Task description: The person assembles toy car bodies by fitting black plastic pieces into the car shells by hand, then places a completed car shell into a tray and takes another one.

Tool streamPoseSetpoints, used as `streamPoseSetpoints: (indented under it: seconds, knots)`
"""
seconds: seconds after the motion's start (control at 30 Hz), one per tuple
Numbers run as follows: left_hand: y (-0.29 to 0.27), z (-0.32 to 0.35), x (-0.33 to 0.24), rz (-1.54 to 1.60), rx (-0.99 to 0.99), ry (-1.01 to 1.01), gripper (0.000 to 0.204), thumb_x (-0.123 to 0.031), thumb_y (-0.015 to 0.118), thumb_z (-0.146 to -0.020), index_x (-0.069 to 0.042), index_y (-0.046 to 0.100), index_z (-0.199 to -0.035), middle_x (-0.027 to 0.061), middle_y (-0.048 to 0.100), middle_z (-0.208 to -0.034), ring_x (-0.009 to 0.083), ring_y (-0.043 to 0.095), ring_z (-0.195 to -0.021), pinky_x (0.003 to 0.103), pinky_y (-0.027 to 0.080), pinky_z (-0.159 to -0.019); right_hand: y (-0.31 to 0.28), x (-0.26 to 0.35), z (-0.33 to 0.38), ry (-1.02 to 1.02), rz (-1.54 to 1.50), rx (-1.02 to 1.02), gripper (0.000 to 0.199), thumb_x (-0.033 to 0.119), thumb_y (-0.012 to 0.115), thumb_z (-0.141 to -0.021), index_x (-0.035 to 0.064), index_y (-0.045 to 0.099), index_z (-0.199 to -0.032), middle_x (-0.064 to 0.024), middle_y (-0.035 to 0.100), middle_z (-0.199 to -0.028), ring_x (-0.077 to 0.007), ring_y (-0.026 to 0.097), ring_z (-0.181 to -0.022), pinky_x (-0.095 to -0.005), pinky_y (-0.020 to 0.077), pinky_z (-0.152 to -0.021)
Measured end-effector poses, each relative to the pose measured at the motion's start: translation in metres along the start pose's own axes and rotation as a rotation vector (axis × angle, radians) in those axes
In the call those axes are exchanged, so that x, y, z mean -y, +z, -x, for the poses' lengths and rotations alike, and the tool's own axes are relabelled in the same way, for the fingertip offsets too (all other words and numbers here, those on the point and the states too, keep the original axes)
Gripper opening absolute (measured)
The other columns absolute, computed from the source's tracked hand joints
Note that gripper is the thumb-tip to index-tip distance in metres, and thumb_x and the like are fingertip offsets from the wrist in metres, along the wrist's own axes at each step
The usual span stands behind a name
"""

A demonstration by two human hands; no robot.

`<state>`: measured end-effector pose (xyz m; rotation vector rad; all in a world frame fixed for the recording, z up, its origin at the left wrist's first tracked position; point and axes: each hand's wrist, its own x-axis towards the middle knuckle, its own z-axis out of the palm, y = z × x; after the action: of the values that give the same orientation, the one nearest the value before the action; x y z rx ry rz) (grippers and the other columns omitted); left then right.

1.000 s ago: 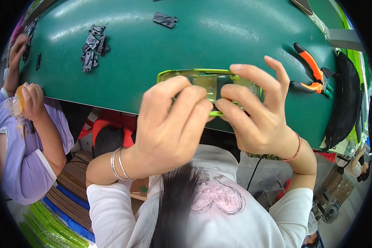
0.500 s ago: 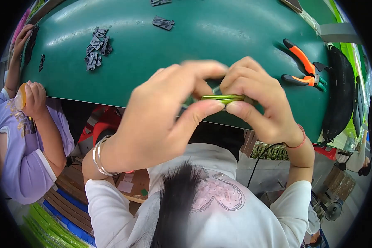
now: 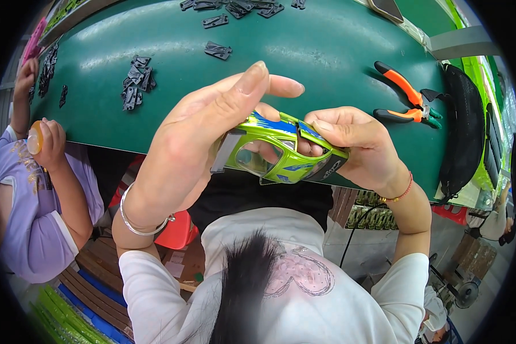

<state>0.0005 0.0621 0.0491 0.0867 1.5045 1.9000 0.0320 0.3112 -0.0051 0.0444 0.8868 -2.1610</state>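
Since half a second ago the green toy car shell (image 3: 281, 153) has turned in the person's grasp: then it showed only as a thin green edge pinched between the fingertips, and now its side faces the camera, with blue and white markings, a window opening and a grey flap at its left end. That suggests the shell is being turned over for handling or checking rather than set down, though this is only a judgement. It is held in the air above the near edge of the green table (image 3: 327, 51), close to the person's chest. The left hand (image 3: 200, 143) wraps the shell's left end, fingers stretched over the top and thumb underneath; the right hand (image 3: 358, 143) clamps the right end, so both hands are closed on the same piece, close together. The inside of the shell and the left thumb's exact contact are hidden behind the palm. Orange-handled pliers (image 3: 407, 100) lie on the table to the right, well apart from the hands, and small dark parts (image 3: 135, 86) are scattered at upper left; their shapes are too small to read. At the left edge a co-worker's hand (image 3: 49, 140) holds a small orange object, partly cut off.
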Motion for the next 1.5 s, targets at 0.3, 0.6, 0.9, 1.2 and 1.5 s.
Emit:
streamPoseSetpoints:
  seconds: [0.3, 0.6, 0.9, 1.2, 1.5]
  knots:
    - [-0.012, 0.011, 0.006, -0.754, -0.018, 0.272, 0.013, -0.007, 0.079, -0.096, 0.001, 0.071, -0.103, 0.0068, 0.070, -0.097, 0.0126, 0.063, -0.087, 0.027, 0.048, -0.082, 0.009, -0.011, 0.000, -0.615, 1.084, -0.017, 0.019, 0.015, 0.066, -0.106, -0.0044, 0.065, -0.104, -0.0104, 0.066, -0.095, -0.0218, 0.059, -0.082, -0.0345, 0.0480, -0.075]
    - [0.003, 0.014, 0.025, -0.871, -0.075, 0.517, 0.017, -0.005, 0.081, -0.090, -0.003, 0.065, -0.088, 0.0071, 0.064, -0.084, 0.0218, 0.059, -0.082, 0.032, 0.045, -0.076, 0.037, 0.010, 0.008, -0.287, 1.111, -0.046, 0.010, 0.006, 0.070, -0.097, -0.0033, 0.065, -0.098, -0.0157, 0.064, -0.089, -0.0326, 0.059, -0.081, -0.0419, 0.0476, -0.072]
    - [0.020, 0.008, 0.023, -0.943, -0.135, 0.761, 0.019, -0.005, 0.080, -0.088, -0.004, 0.062, -0.084, 0.0080, 0.062, -0.080, 0.0254, 0.056, -0.075, 0.034, 0.044, -0.070, 0.038, -0.013, 0.007, -0.585, 1.169, -0.118, 0.012, -0.006, 0.067, -0.083, -0.0020, 0.060, -0.091, -0.0162, 0.056, -0.081, -0.0380, 0.052, -0.073, -0.0425, 0.0434, -0.066]
    - [0.006, -0.006, -0.003, -0.360, 0.007, 0.057, 0.036, -0.031, 0.072, -0.106, 0.000, 0.067, -0.123, -0.0028, 0.066, -0.081, 0.0023, 0.060, -0.071, 0.019, 0.043, -0.063, 0.015, 0.012, 0.004, 0.068, 0.027, 0.029, 0.036, 0.031, 0.061, -0.112, -0.0028, 0.071, -0.104, -0.0035, 0.069, -0.090, -0.0084, 0.060, -0.077, -0.0230, 0.0486, -0.070]
    - [0.002, -0.005, -0.002, -0.335, -0.009, 0.045, 0.042, -0.035, 0.070, -0.107, 0.002, 0.065, -0.127, -0.0029, 0.064, -0.075, 0.0028, 0.057, -0.063, 0.021, 0.041, -0.057, 0.012, 0.006, -0.002, 0.128, -0.075, 0.041, 0.034, 0.029, 0.061, -0.112, -0.0019, 0.071, -0.103, -0.0041, 0.069, -0.090, -0.0094, 0.062, -0.076, -0.0243, 0.0511, -0.068]
